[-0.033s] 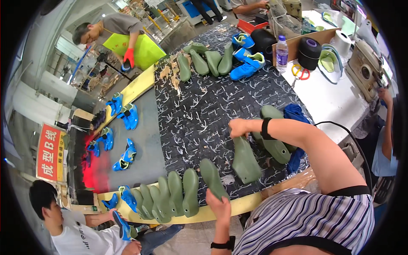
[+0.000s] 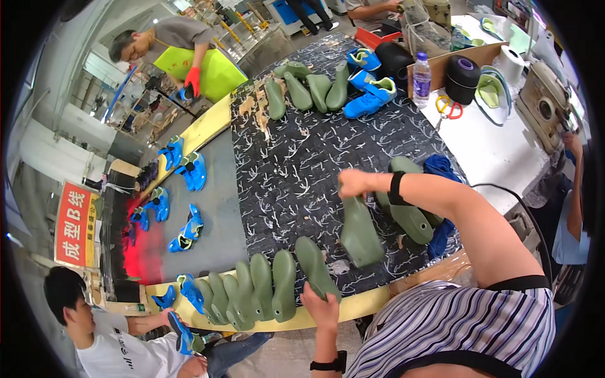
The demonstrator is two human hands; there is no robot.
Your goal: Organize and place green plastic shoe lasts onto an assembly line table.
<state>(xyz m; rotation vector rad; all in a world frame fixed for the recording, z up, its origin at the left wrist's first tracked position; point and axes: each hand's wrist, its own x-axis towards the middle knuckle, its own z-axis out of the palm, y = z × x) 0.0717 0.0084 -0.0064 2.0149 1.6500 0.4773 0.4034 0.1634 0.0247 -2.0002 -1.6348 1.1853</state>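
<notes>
My left hand (image 2: 321, 307) is closed on the lower end of a green shoe last (image 2: 313, 264) at the table's near edge. My right hand (image 2: 354, 183) grips the top of another green shoe last (image 2: 361, 236), whose wide end points toward me. To the left of my left hand, several green lasts (image 2: 284, 283) stand in a row along the yellow near edge. Beside my right wrist lie more green lasts (image 2: 413, 220), partly hidden by my forearm, next to a dark blue cloth (image 2: 439, 239).
Green lasts (image 2: 297, 92) and blue shoes (image 2: 368, 101) sit at the far side. A bottle (image 2: 421, 79), scissors (image 2: 449, 108) and a sewing machine (image 2: 543, 104) occupy the white table. Blue shoes (image 2: 186, 227) lie on the grey belt. Co-workers (image 2: 123, 337) handle shoes at left.
The last in my right hand has shifted slightly to the left and away from me. My left hand keeps its hold, and the view has moved a little.
</notes>
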